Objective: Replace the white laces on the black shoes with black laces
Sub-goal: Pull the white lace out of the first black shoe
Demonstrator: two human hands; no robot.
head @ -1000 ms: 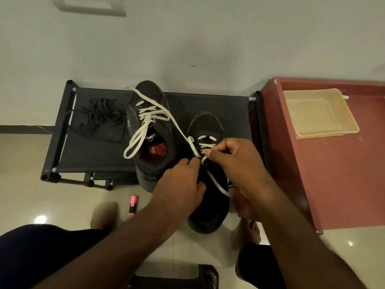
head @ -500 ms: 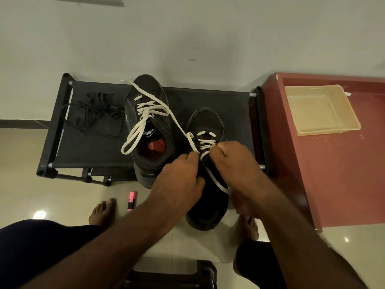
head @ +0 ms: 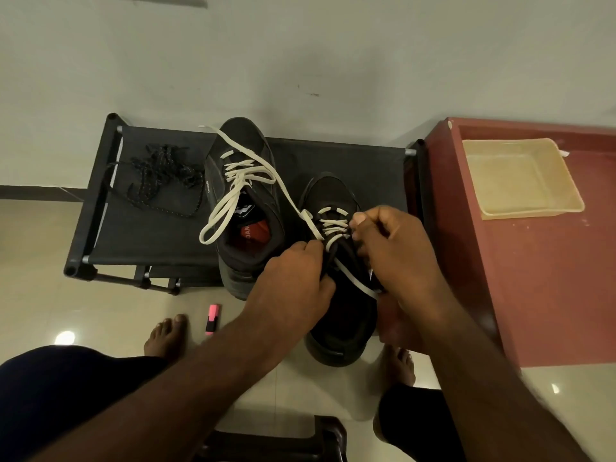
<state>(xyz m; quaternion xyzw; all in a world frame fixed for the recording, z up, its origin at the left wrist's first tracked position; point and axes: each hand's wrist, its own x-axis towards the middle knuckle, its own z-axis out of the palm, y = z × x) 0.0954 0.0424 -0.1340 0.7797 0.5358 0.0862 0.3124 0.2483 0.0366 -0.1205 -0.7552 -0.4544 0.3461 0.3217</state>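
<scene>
Two black shoes with white laces stand on a low black rack. The left shoe is fully laced with loose loops hanging over its side. The right shoe juts off the rack's front edge toward me, and its white lace is partly unthreaded. My left hand grips the shoe's left side by the eyelets, fingers curled. My right hand pinches the white lace at the upper eyelets. A tangle of black laces lies on the rack's left part.
A dark red table stands at the right with a beige tray on it. A pink highlighter lies on the tiled floor near my bare feet. A dark stool edge shows at the bottom. A white wall is behind the rack.
My right hand has shifted slightly up and right along the lace at the eyelets. The left hand keeps its hold on the shoe.
</scene>
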